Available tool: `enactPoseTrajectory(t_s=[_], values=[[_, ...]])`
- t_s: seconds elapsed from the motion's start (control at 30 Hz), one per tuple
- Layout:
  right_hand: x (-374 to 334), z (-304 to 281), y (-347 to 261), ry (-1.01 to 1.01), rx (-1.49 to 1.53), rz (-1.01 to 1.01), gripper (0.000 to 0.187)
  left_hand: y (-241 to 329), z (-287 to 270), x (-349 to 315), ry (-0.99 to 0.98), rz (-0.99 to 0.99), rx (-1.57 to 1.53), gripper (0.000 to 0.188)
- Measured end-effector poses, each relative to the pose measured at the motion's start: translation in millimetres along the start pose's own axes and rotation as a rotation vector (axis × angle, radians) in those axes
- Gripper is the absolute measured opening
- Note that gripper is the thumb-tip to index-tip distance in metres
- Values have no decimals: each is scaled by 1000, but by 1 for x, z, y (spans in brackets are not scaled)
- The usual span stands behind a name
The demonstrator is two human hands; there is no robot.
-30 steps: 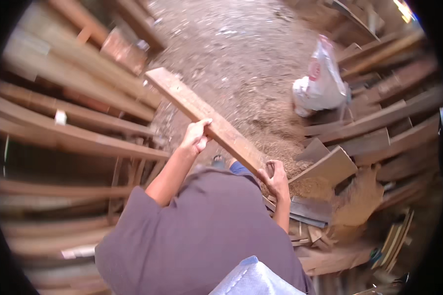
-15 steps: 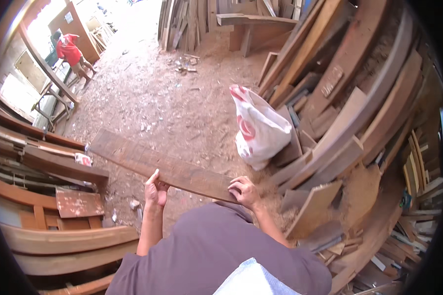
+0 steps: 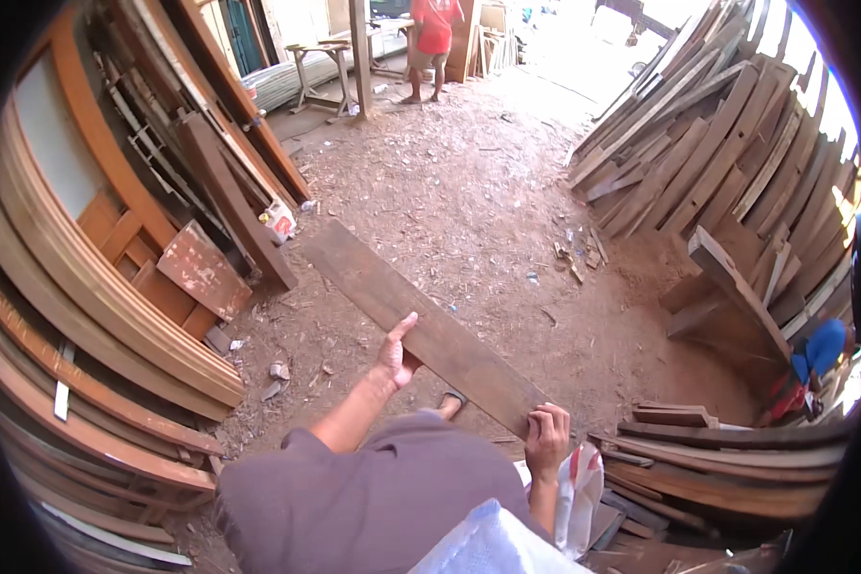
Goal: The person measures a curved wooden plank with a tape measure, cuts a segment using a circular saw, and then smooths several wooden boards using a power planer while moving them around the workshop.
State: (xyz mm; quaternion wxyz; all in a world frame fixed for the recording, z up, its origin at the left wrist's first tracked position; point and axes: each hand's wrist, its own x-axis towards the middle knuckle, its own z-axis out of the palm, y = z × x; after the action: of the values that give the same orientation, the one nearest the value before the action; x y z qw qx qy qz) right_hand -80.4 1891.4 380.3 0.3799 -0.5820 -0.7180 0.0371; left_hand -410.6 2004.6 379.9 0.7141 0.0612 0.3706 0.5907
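A long, flat brown wooden plank (image 3: 440, 330) is held in front of my body, slanting from the far left down to the near right. My left hand (image 3: 399, 354) grips its near edge around the middle, thumb on the upper face and the other fingers mostly hidden underneath. At the near right end, my right hand (image 3: 547, 435) is closed over the plank with its fingers curled on top. Beyond my hands, the plank's far end hangs above the dirt ground.
Door frames and boards (image 3: 115, 277) lean along the left. A white and red sack (image 3: 581, 493) stands beside my right forearm. Stacked timber (image 3: 717, 469) lies at right, with more planks (image 3: 727, 143) leaning behind. A person in a red shirt (image 3: 436, 29) stands far ahead by a trestle (image 3: 320, 77).
My view has swung left, so the sack now appears lower, beside my right arm. The plank slants more steeply, still in both hands. The person in red is now upright.
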Motion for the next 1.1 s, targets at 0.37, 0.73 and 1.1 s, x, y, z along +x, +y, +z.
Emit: enactPoseTrajectory(t_s=[0.37,0.73,1.1], values=[[160,-26,211,197,-56,443,7,-103,267,281,-117,-274,217,56],[328,-83,494,68,17,475,8,-233,493,453,-100,-268,279,54],[438,-206,709,144,-64,455,6,-386,693,570,-90,-336,269,49]])
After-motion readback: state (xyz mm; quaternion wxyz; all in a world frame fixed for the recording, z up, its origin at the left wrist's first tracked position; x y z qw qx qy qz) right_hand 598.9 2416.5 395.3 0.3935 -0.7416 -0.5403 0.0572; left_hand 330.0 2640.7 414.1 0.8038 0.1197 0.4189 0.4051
